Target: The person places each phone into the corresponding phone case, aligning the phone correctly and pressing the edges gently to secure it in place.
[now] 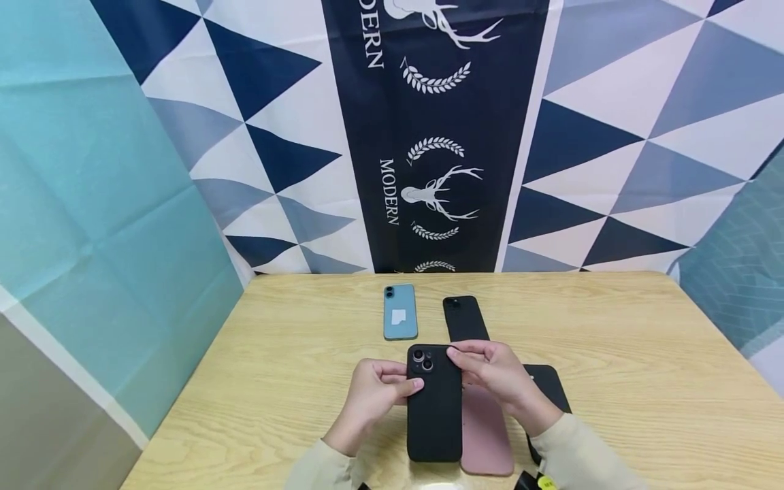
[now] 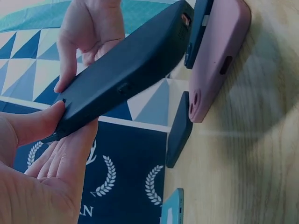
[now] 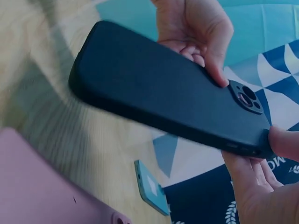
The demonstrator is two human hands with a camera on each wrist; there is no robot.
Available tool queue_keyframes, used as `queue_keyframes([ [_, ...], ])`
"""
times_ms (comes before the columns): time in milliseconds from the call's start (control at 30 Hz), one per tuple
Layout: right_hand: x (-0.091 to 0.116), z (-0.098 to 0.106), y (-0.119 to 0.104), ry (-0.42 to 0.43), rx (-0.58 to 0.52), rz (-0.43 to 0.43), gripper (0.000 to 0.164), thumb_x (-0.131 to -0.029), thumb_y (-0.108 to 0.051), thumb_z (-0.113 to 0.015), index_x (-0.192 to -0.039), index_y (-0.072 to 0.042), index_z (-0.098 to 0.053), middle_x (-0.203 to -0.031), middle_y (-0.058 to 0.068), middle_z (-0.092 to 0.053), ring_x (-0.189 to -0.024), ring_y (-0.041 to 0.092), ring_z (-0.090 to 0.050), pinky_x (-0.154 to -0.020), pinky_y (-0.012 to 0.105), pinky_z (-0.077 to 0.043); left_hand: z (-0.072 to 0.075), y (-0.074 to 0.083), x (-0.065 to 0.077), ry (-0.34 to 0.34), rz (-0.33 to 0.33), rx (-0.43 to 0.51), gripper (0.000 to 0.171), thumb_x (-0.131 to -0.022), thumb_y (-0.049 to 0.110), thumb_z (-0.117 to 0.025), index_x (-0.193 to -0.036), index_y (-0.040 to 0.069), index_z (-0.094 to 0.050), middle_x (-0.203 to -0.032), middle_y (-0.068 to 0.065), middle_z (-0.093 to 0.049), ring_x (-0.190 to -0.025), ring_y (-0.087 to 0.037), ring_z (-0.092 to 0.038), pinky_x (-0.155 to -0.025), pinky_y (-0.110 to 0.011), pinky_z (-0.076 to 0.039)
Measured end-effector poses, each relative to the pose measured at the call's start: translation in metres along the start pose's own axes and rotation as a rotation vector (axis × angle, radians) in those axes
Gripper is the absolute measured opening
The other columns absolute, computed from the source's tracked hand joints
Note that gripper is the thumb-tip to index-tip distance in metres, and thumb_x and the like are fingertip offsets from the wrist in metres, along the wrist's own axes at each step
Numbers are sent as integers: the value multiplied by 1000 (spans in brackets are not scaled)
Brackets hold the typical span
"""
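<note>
A phone in a black case (image 1: 435, 408) is held up off the table between both hands, its back and camera cutout facing me. My left hand (image 1: 376, 391) pinches its left edge near the camera, thumb on the back. With thumb and fingers, my right hand (image 1: 490, 371) grips the upper right corner. In the right wrist view, lenses (image 3: 244, 99) show through the case's cutout. Just right of the held phone, partly behind it, lies a pink phone case (image 1: 486, 435); whether a phone is in it I cannot tell.
A light blue phone (image 1: 401, 309) with a white sticker lies at the back of the wooden table (image 1: 294, 327). Beside it is a black phone (image 1: 465, 318). Another black phone or case (image 1: 548, 382) sits partly hidden under my right forearm. Patterned cloth (image 1: 441, 136) hangs behind.
</note>
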State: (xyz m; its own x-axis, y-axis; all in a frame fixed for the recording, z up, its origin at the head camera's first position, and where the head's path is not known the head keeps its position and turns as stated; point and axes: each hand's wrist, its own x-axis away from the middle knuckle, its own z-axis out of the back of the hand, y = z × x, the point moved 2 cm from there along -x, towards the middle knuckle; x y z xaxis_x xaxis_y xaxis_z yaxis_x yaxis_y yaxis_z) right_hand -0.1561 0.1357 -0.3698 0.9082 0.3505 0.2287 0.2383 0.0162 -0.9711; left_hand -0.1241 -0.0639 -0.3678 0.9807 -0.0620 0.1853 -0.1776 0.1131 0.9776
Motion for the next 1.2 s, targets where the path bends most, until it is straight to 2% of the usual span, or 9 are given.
queue_keyframes([
  [67,0,0,-1,-12,16,19,49,-95,-25,-60,-127,11,-53,-93,-9,-74,-81,5,-71,-73,22,-58,1,-1,-1,3,7,-2,25,-77,1,-76,-97,-12,-70,-89,-25,-73,-69,-13,-71,-65,-31,-62],
  [200,0,-2,-5,9,40,40,35,-95,-24,-60,-115,6,-62,-84,-12,-74,-75,5,-70,-67,22,-56,2,-1,-4,-10,19,9,26,-77,2,-77,-98,-11,-70,-89,-24,-74,-68,-11,-70,-65,-32,-62],
  [367,2,-8,-8,145,83,13,26,-95,-24,-61,-103,1,-66,-77,-11,-73,-69,5,-70,-65,21,-55,1,-3,-6,-46,31,35,27,-78,3,-76,-100,-11,-69,-90,-24,-74,-66,-12,-71,-66,-33,-62],
  [500,2,-13,-7,224,58,15,20,-94,-24,-62,-92,-5,-67,-73,-11,-71,-69,6,-69,-67,21,-55,0,-1,-6,-49,14,20,27,-78,5,-76,-100,-10,-70,-91,-23,-74,-68,-11,-71,-66,-32,-62],
  [667,1,-14,-8,217,2,30,14,-94,-22,-62,-94,-10,-68,-79,-12,-73,-74,6,-70,-72,21,-57,4,4,-7,-34,-23,-14,26,-79,6,-76,-100,-8,-71,-91,-23,-74,-72,-11,-72,-67,-30,-62],
  [767,-1,-13,-8,192,-20,17,13,-95,-22,-61,-95,-11,-68,-81,-12,-74,-75,5,-71,-72,21,-57,4,4,-7,-53,-29,4,26,-79,6,-75,-101,-8,-71,-92,-23,-74,-74,-13,-73,-69,-31,-62],
  [1033,0,-13,-4,171,-46,-31,17,-95,-24,-62,-97,-9,-69,-79,-10,-74,-74,6,-70,-69,22,-56,6,-1,-7,-75,-15,8,26,-80,6,-75,-101,-10,-70,-93,-23,-74,-74,-11,-72,-70,-31,-62],
  [1200,1,-14,-4,196,-38,-39,19,-94,-22,-62,-101,-5,-69,-82,-9,-74,-74,5,-70,-70,22,-57,10,5,-10,-81,-26,-11,31,-84,13,-73,-107,-8,-68,-99,-22,-73,-80,-14,-73,-75,-31,-61],
])
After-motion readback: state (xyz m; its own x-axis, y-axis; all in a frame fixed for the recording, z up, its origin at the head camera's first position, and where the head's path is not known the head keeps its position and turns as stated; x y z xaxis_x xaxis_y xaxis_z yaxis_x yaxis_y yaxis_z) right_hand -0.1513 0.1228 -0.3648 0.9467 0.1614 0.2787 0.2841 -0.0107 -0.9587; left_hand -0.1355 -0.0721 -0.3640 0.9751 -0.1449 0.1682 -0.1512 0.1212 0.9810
